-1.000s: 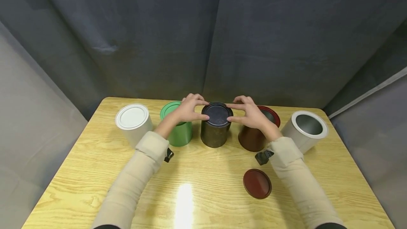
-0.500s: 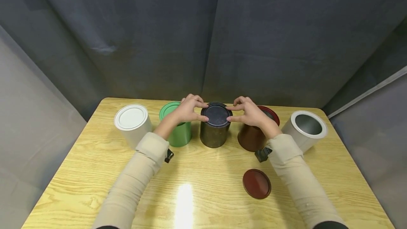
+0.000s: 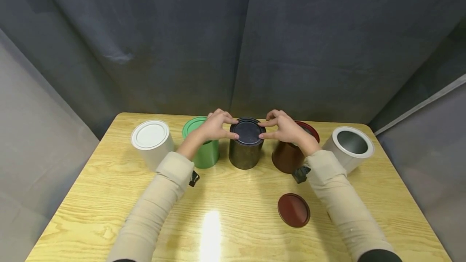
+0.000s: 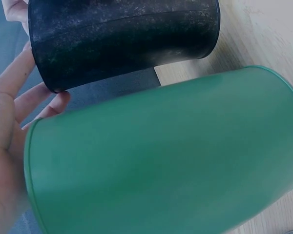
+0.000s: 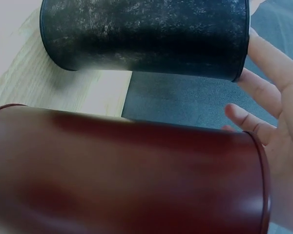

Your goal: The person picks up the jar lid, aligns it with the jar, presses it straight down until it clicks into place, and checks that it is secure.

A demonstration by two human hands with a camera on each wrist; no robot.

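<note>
A black cylindrical can (image 3: pixel 245 155) stands upright at the middle of a row of cans, with a black lid (image 3: pixel 249 132) on top. My left hand (image 3: pixel 217 125) grips the left edge of this lid between thumb and forefinger. On the opposite side, my right hand (image 3: pixel 284 127) holds the right edge the same way. Fingertips meet the can's rim in both wrist views. Beneath my left wrist is a green can (image 4: pixel 156 156) with a green lid. A dark red can (image 5: pixel 127 170) sits under my right wrist, its top uncovered and partly hidden by that hand.
A white lidded can (image 3: pixel 151 134) is at the row's left end. At the right end stands a white can (image 3: pixel 348 153) with an open top. A dark red lid (image 3: pixel 294 210) lies on the wooden table (image 3: pixel 240 221). Dark curtains (image 3: pixel 174 43) hang behind.
The right thumb and forefinger have shifted very slightly along the lid's edge. The black can, its lid and the other cans stay in place.
</note>
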